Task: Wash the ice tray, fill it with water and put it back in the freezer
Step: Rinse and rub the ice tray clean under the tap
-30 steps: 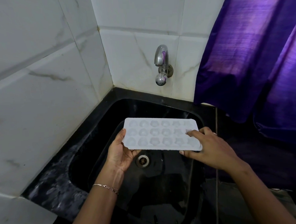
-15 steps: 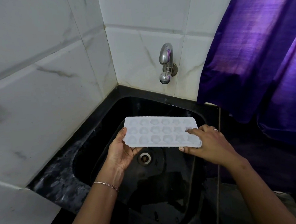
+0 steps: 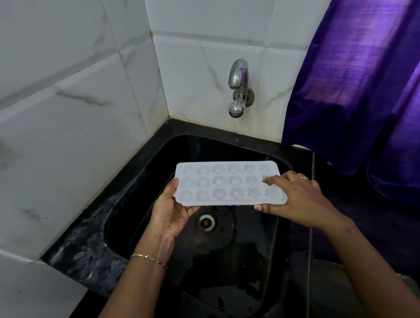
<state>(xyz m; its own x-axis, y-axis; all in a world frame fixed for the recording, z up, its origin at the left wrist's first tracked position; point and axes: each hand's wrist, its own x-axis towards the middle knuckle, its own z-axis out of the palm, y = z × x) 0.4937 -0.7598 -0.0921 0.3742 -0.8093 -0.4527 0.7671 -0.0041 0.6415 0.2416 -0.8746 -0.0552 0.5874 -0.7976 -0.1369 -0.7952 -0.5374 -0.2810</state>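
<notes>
No brand, label or other writing could be read on anything in the view; the ice tray was plain white, and the tap carried no mark that I could make out.

The left hand was turned palm up and came from below. It gripped the left short edge of the ice tray, with the thumb lying along that edge and the other fingers hidden under the tray. A thin bracelet sat on the left wrist. The right hand was turned palm down and gripped the right end of the tray. Its fingers reached over the top surface near the right corner, and the thumb pressed against the near edge from below. A ring showed on one finger of this hand. Both forearms came up from the bottom of the picture and spread a little apart.

The ice tray was held almost flat in the air, with the cavities up, over the black sink. It was above the drain and slightly behind it, and it touched nothing except the two hands. The cavities stood in three rows; I could not tell whether there was water in them. The tap stood on the white tiled wall behind the tray, and no stream of water was visible from it. A purple curtain hung at the right side.
</notes>
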